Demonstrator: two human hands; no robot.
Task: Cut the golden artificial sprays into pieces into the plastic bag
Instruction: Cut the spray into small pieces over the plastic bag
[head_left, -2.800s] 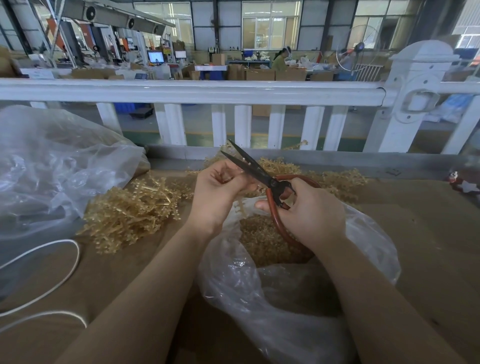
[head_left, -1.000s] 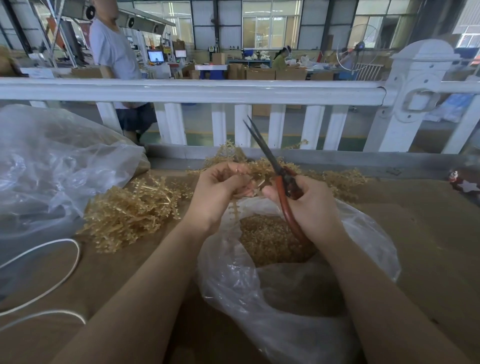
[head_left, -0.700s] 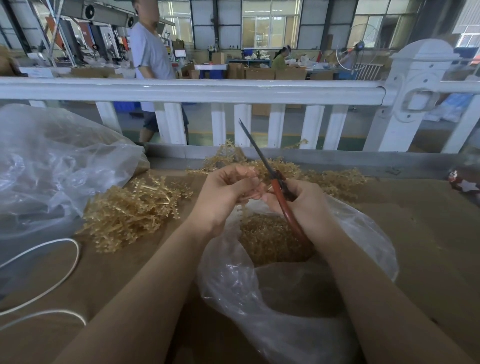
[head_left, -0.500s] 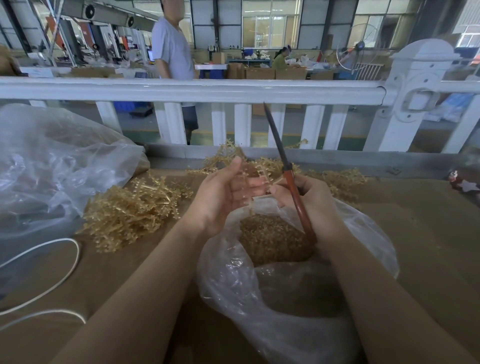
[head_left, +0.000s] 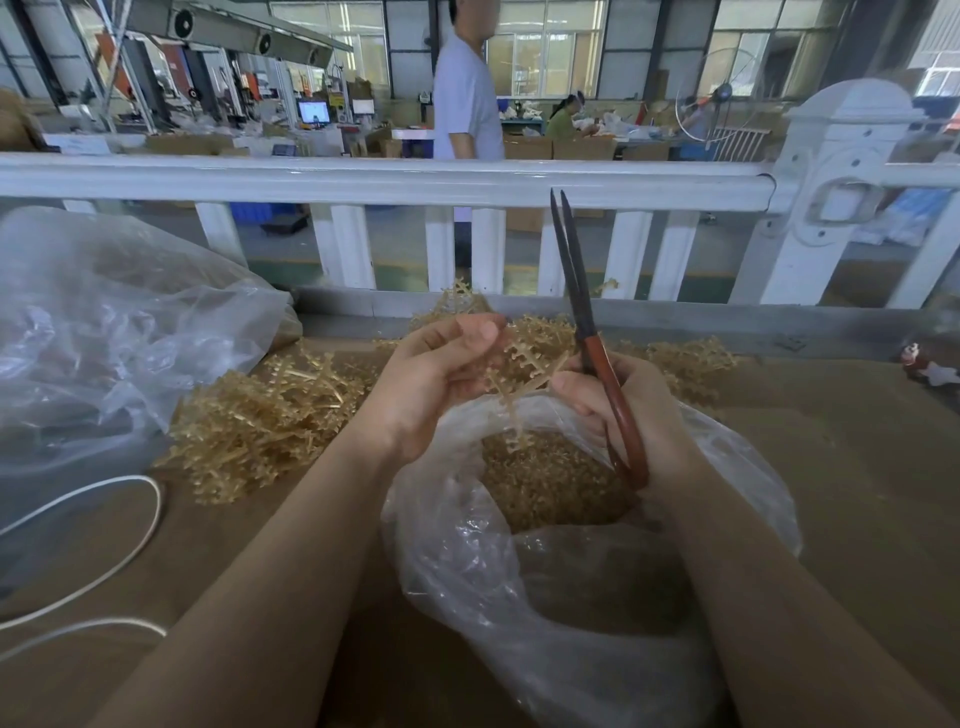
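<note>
- Clear crumpled plastic bag (head_left: 545, 613), nearest, mouth open upward beneath both hands, so cut pieces should fall in; golden cut bits (head_left: 545, 483) already inside.
- Right hand (head_left: 628, 410), 1 o'clock of the bag: gripping red-handled black scissors (head_left: 597, 358), blades nearly together and pointing up, likely parked between cuts.
- Left hand (head_left: 431, 384), 11 o'clock: pinching a golden artificial spray (head_left: 524, 374) over the mouth.
- Uncut golden sprays (head_left: 265, 415) heaped on the brown desk (head_left: 857, 467), 9 o'clock.
- White railing (head_left: 363, 179), farthest.

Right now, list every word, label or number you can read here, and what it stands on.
None can be read.
Lit monitor screen in the far workshop: content too small and blurred.
Red-handled black scissors, clear plastic bag, white fence rail: no markings visible.
</note>
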